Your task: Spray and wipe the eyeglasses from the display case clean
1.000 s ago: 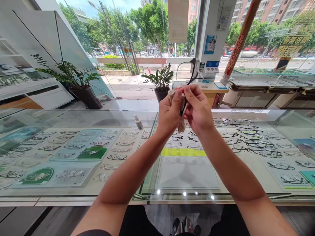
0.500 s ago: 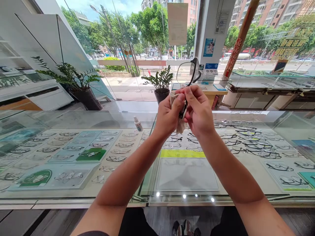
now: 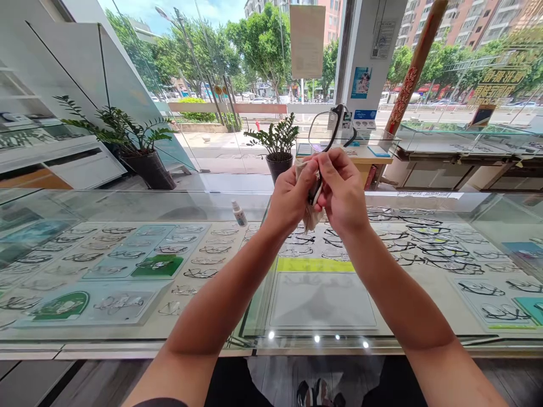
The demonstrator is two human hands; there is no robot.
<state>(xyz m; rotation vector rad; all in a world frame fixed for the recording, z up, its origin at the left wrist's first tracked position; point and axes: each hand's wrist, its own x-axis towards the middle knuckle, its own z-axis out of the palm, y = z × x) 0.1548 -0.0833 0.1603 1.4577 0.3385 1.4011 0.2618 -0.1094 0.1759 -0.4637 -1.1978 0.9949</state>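
Hands point(image 3: 291, 198) point(image 3: 345, 198) closed on crumpled beige cloth point(image 3: 312, 220) and dark-rimmed eyeglasses point(image 3: 338, 125), rounded transparent lens point(image 3: 321, 132) above

Black eyeglasses point(image 3: 338, 125) (one lens point(image 3: 321, 131) uppermost) touch beige cloth point(image 3: 311, 220).

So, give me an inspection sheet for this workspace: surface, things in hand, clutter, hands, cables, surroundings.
Surface: glass counter, with spectacle frames laid in rows beneath the glass.
Things in hand: eyeglasses and a beige cloth, held above the counter.
Clutter: one white bottle on the counter.
Hands: left hand grips the cloth; right hand has its fingers closed on the eyeglasses, close beside it.
Cables: nothing seen on the counter.
Surroundings: potted plants behind the counter; trees outside.
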